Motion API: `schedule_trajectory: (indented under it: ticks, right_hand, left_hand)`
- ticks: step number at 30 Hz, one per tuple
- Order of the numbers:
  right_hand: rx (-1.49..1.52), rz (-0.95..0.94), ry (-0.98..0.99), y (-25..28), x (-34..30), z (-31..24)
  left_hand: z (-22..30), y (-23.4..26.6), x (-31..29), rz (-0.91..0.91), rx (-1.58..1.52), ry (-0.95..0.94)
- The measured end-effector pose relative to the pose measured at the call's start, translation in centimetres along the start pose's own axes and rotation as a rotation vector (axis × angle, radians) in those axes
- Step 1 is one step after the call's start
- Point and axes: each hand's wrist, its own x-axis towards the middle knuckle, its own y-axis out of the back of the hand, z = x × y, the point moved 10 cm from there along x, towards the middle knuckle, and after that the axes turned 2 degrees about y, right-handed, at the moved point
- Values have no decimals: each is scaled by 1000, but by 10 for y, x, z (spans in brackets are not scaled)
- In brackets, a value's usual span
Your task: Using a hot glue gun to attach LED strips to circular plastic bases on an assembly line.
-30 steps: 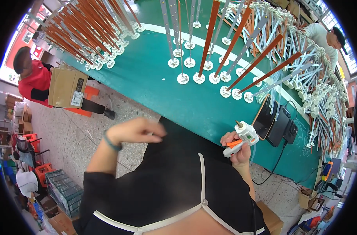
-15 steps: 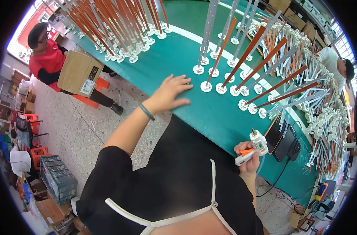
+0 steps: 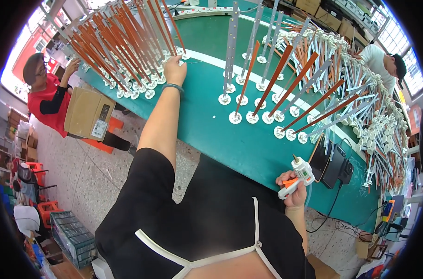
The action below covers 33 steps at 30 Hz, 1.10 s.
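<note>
My right hand (image 3: 292, 188) is wrapped round a white hot glue gun (image 3: 302, 173) with an orange trigger, its nozzle pointing up over the table's near edge. My left hand (image 3: 175, 70) reaches to the far left, at the right edge of a dense group of standing strips. Its fingers are curled in at the foot of a brown strip (image 3: 162, 28) there; the fingertips are partly hidden. Beside it another brown strip stands on a round white base (image 3: 186, 55). In front of me stand several brown strips (image 3: 275, 76) and grey perforated strips (image 3: 231, 51) on round white bases.
Loose strips with white discs (image 3: 374, 135) pile up along the right of the green table (image 3: 206, 135). A black device (image 3: 334, 169) with a cable lies right of the glue gun. A person in red with a cardboard box (image 3: 88, 114) sits left; another person (image 3: 378, 65) is far right.
My left hand has moved away from me and left, from over the bare tabletop to the dense strip group, and its spread fingers have curled. The glue gun stays in my right hand.
</note>
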Motion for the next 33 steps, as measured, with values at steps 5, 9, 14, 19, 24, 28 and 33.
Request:
schedule_trajectory:
  ticks: [5,9,14,19,24,28,33]
  right_hand:
    - [42,33,-6,11,-3,4]
    - [15,4,-29,12,-4,7]
    - [-49,-35,-57,-5,1,4]
    - [-68,-32,-63,-5,-2,5]
    - [-75,-10,-42,1,-4,3]
    - [-81,-18,-37,1,-3,2]
    - [-99,-12,-37,-4,2,2]
  left_hand:
    - [65,48,-40,-66,-336,-160]
    - [88,84,-109,-258,-637,11]
    - [92,106,-161,-285,-705,146]
    - [75,92,-168,-369,-645,175]
    - [74,88,-168,-379,-627,188]
    - [72,85,-168,-376,-641,199]
    - [73,86,-167,-373,-663,199]
